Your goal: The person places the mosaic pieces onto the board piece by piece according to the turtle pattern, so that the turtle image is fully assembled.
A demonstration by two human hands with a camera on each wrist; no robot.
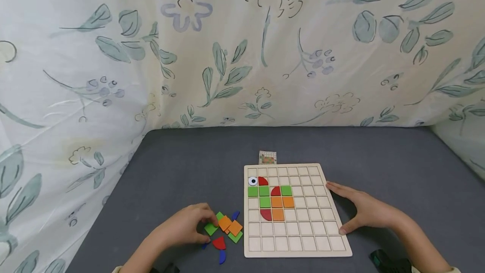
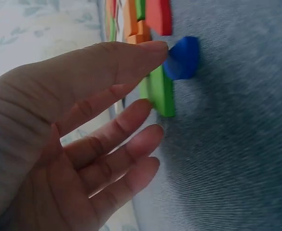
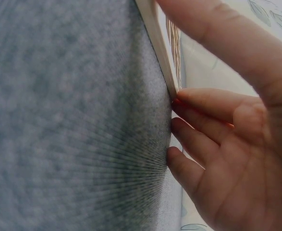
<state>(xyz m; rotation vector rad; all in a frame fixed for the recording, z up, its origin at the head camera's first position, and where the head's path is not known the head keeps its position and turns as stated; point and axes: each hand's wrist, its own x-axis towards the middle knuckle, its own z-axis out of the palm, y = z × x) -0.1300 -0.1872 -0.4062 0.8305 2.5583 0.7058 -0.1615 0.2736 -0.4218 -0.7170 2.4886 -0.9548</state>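
Note:
A loose pile of coloured pieces lies left of the wooden grid board (image 1: 314,235). My left hand (image 1: 191,224) spreads over the pile's left side, thumb apart from the fingers. Its thumb tip is at a blue piece (image 2: 185,58); whether they touch, I cannot tell. The fingers are by a green square (image 1: 211,228). My right hand (image 1: 369,210) rests against the board's right edge, thumb low and fingertips higher up. On the board sit an eye piece (image 1: 252,181), green squares (image 1: 253,191), orange squares (image 1: 288,202) and red curved pieces (image 1: 266,215).
Orange squares (image 1: 235,228), a red curved piece (image 1: 219,243) and another blue piece (image 1: 222,257) are in the pile. Behind the board lies a small pattern card (image 1: 267,157). Everything is on a dark grey cloth (image 1: 197,159), with floral fabric (image 1: 227,20) hanging at the back.

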